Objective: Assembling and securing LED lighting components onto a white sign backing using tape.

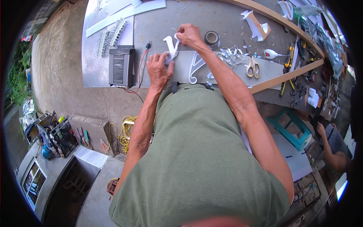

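A white letter-shaped piece (pixel 171 46) with raised edges is between my hands over the grey worktable (pixel 159 19). My left hand (pixel 159 70) grips its lower end, fingers curled over it and thumb at the near side. Beyond it, my right hand (pixel 189 35) pinches its upper right edge; a thin pale strand shows by those fingertips. Whether the strand is held too cannot be made out. Just right of my left hand, a second white letter-shaped piece (pixel 195 69) lies on the table near my body. A dark roll of tape (pixel 211 37) sits beside my right wrist.
On the left stand a black power supply box (pixel 121 67) with red and black leads and strips of small white modules (pixel 113 34). To the right lie scissors (pixel 252 68), a glue bottle (pixel 271 53), pliers (pixel 289 56) and a brown frame (pixel 289 75). Another person (pixel 334 145) sits at far right.
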A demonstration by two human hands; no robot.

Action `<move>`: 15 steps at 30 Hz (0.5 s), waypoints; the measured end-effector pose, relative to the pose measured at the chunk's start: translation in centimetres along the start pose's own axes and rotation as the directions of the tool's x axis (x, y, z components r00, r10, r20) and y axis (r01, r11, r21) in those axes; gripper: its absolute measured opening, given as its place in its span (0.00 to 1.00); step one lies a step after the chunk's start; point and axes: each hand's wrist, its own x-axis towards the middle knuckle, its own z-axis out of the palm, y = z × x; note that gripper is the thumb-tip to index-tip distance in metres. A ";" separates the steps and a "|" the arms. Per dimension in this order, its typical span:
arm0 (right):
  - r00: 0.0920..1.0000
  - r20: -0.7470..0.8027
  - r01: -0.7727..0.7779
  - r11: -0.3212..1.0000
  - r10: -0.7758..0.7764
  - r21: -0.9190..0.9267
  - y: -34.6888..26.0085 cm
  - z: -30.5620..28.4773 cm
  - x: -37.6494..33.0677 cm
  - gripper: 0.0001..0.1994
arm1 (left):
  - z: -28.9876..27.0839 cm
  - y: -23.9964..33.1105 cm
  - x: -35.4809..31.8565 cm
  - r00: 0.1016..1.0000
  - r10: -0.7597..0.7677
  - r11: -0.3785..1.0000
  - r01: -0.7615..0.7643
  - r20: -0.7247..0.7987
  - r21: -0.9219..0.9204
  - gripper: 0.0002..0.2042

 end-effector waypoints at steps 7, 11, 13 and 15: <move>0.992 -0.092 0.070 0.988 -0.083 -0.136 0.1 1.8 1.3 0.10 | 0.4 -0.9 0.2 0.998 -0.061 0.995 0.061 0.001 -0.079 0.16; 0.996 -0.079 0.035 0.988 -0.047 -0.148 0.1 1.6 1.1 0.10 | 0.7 -0.7 -0.1 0.997 -0.074 0.991 0.072 -0.006 -0.115 0.17; 0.989 -0.089 0.092 0.956 -0.121 -0.280 0.0 1.5 1.1 0.10 | 0.7 -0.7 -0.1 0.996 -0.084 0.991 0.083 -0.006 -0.108 0.17; 0.987 -0.087 0.105 0.949 -0.136 -0.296 0.1 1.2 1.1 0.11 | 0.8 -0.5 -0.1 0.997 -0.077 0.991 0.075 -0.013 -0.114 0.17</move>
